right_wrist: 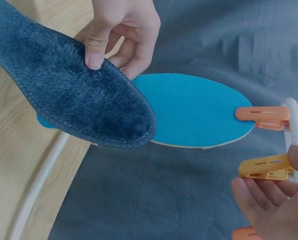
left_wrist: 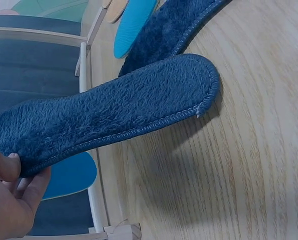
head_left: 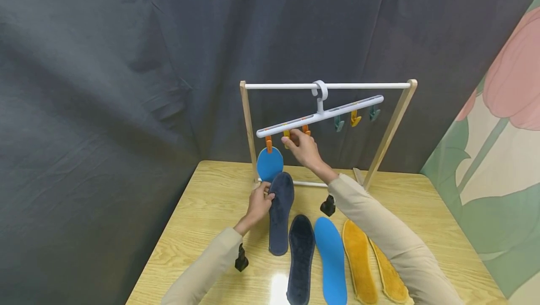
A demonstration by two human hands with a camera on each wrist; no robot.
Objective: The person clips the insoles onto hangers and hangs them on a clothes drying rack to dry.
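My left hand (head_left: 258, 202) pinches a dark blue fuzzy insole (head_left: 281, 216) near its upper end, thumb on the plush face. The insole's lower end slopes down over the table. My right hand (head_left: 304, 150) grips a yellow clip (right_wrist: 263, 166) on the white hanger (head_left: 320, 115), thumb on one side and fingers on the other. Beside that clip, an orange clip (right_wrist: 261, 114) holds a bright blue insole (right_wrist: 194, 110) by its tip. The dark insole partly covers this hanging one in the right wrist view.
A rack with a white bar (head_left: 278, 86) and wooden legs carries the tilted hanger. More clips, such as a yellow one (head_left: 355, 118), hang on its right half. Another dark insole (head_left: 301, 260), a blue insole (head_left: 331, 260) and two mustard insoles (head_left: 360, 263) lie on the table.
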